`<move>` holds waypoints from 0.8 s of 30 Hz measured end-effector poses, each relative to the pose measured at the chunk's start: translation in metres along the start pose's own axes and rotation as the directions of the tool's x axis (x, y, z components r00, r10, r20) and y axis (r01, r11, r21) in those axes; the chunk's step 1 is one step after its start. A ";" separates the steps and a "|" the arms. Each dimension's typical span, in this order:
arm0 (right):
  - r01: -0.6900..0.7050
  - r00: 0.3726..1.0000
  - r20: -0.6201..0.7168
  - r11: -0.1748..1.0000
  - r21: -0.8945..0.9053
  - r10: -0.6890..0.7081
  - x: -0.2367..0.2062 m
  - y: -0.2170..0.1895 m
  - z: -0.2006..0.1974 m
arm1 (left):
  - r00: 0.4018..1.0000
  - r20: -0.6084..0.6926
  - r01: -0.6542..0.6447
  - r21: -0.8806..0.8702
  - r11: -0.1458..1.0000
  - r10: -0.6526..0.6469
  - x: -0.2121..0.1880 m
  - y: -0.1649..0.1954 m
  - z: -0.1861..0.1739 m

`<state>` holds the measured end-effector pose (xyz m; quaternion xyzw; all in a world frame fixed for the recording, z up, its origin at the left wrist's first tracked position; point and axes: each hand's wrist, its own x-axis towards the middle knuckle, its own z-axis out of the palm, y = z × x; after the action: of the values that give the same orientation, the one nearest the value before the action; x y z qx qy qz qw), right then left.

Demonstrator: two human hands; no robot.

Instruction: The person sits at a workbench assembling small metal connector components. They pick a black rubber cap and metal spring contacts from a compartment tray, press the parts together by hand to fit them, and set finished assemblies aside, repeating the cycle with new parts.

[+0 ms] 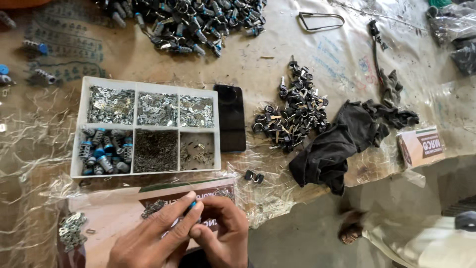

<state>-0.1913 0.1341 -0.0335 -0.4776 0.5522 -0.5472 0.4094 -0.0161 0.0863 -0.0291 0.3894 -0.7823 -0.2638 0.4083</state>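
Observation:
My left hand [148, 240] and my right hand [223, 233] meet at the bottom of the view, over a flat cardboard box [119, 208]. Together their fingertips pinch a small blue-tipped lock cylinder [191, 205]. Just beyond them stands a white compartment tray [78, 144] holding silvery metal bits, dark springs and several blue-ended cylinders [104, 151]. A little heap of metal bits [72, 229] lies left of my left hand.
A black phone [230, 116] lies right of the tray. Piles of black keyed parts [292, 116] and grey cylinders [193, 20] sit farther back. A black cloth [342, 139], a small box [421, 146] and someone's sandalled foot [352, 231] are at right.

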 end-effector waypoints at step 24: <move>-0.409 0.897 0.346 0.814 0.412 0.275 0.097 -0.005 0.025 | 0.992 -0.128 -0.006 -0.103 0.995 -0.007 0.060 -0.027 -0.034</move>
<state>-0.1865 0.0342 -0.0233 -0.3245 0.4174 -0.5115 0.6773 0.0017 0.0181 -0.0047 0.3841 -0.7397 -0.2787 0.4771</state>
